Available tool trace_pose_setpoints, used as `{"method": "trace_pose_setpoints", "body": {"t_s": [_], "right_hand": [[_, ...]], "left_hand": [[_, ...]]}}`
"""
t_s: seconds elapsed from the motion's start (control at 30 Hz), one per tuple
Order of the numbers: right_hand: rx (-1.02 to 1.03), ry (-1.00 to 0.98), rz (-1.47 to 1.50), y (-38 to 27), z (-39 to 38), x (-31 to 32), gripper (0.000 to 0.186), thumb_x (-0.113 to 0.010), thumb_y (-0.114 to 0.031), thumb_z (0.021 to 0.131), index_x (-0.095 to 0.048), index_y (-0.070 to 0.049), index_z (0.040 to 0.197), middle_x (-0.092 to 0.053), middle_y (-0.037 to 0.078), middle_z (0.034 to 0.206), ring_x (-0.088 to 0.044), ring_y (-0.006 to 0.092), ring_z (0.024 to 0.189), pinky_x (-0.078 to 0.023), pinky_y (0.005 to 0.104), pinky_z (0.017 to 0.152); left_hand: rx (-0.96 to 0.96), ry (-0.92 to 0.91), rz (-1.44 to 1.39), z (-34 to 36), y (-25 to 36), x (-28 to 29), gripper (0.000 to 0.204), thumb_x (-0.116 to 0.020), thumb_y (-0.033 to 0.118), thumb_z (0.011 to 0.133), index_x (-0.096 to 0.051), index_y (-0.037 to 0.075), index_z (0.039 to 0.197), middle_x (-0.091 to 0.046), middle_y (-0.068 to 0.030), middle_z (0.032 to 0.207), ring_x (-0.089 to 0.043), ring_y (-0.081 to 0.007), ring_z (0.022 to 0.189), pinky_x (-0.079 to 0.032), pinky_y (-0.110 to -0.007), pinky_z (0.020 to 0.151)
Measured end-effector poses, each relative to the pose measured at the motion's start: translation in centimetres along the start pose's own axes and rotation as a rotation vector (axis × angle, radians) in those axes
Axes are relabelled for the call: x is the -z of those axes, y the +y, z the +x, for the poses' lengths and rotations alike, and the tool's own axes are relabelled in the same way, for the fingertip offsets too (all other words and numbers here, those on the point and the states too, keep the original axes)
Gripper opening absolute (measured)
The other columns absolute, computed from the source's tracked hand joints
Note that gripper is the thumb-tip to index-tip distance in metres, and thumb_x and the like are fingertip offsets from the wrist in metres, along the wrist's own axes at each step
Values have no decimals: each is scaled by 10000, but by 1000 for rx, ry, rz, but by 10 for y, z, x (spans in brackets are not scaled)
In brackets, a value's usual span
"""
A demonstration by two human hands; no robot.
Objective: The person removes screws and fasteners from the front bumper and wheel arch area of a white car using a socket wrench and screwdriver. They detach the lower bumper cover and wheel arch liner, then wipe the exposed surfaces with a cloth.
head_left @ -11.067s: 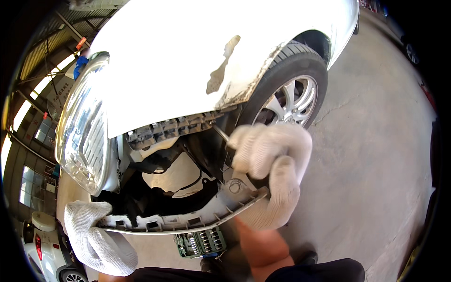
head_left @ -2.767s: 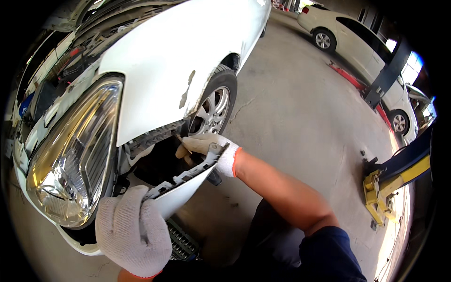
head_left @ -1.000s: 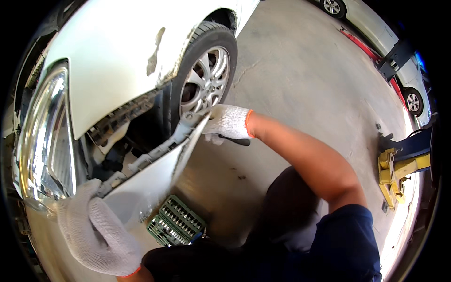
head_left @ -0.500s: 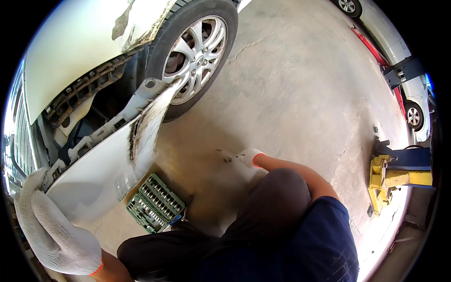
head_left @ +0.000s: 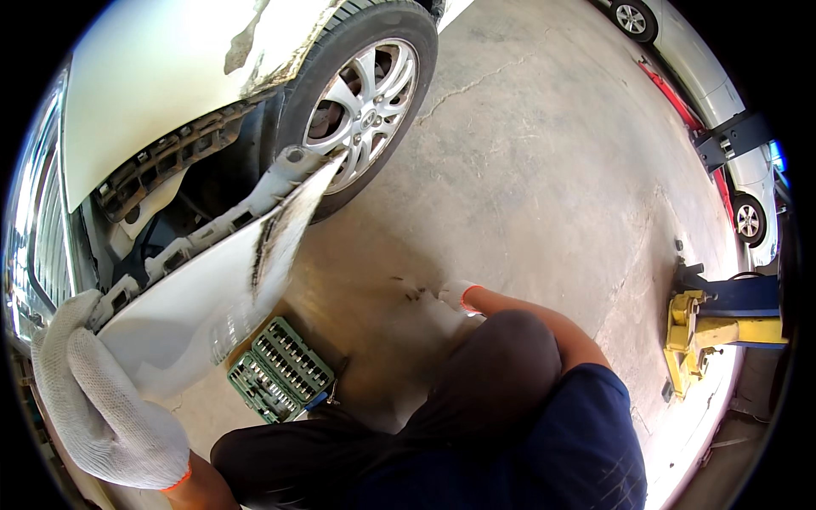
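A loose white bumper cover [head_left: 195, 302] with a black scuff hangs away from the car's front corner. My left hand [head_left: 110, 408], in a white knit glove, grips its near left end, the fingers at the edge with the clip tabs. Out over the concrete beside my right knee is my right hand [head_left: 456, 295], gloved too. Its fingers are small and partly hidden, so their hold cannot be made out. Several small dark pieces [head_left: 412, 293] lie on the floor just left of it. A green socket set case [head_left: 280, 371] sits opened below the bumper cover.
The car's front wheel [head_left: 365, 119] stands behind the bumper cover, beside the exposed bracket [head_left: 170, 161] under the body. At the right are a yellow and blue lift part [head_left: 722, 327] and a red lift arm [head_left: 671, 92] by another car [head_left: 701, 59].
My right hand has drawn back slightly toward my knee, away from the small dark pieces. My left hand keeps its grip on the bumper cover. The view has shifted a little.
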State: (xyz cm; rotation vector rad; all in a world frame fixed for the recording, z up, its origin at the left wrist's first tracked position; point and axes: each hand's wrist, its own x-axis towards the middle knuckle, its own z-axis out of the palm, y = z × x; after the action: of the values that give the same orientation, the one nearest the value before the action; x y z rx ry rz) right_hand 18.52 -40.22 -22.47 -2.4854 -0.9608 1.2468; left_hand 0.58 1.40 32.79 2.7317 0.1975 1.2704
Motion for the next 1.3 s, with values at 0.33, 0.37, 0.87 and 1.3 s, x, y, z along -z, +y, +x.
{"method": "trace_pose_setpoints", "body": {"t_s": [0.33,0.37,0.87,1.3], "right_hand": [[-424,-190,1331,-18,-126,147,274,-682,-259,1110,-701,-45,1280,-676,41,910,-634,148,723,-523,347,622],[-504,-174,1161,-29,-134,165,281,-676,-258,1107,-695,-48,1293,-649,26,895,-594,129,699,-501,334,613],[473,533,71,-443,-307,403,436,-614,-325,1104,-676,-7,1394,-737,201,1075,-729,370,935,-574,456,898],[358,603,-18,-488,-285,389,322,-580,-291,1106,-669,2,1204,-694,258,979,-699,473,937,-542,542,841]], "left_hand": [[-293,18,-111,26,11,18,95,-693,-66,822,-669,-13,897,-738,-134,954,-559,-236,632,-420,-369,537],[-268,-17,-131,25,8,26,78,-703,-45,815,-671,-3,872,-737,-121,944,-560,-243,628,-406,-388,521],[-172,27,-199,11,4,47,131,-788,99,817,-746,57,934,-506,-51,727,-485,-246,537,-391,-399,519],[-176,79,-186,4,-4,37,167,-828,146,814,-729,100,941,-487,-32,758,-510,-233,534,-409,-393,505]]}}
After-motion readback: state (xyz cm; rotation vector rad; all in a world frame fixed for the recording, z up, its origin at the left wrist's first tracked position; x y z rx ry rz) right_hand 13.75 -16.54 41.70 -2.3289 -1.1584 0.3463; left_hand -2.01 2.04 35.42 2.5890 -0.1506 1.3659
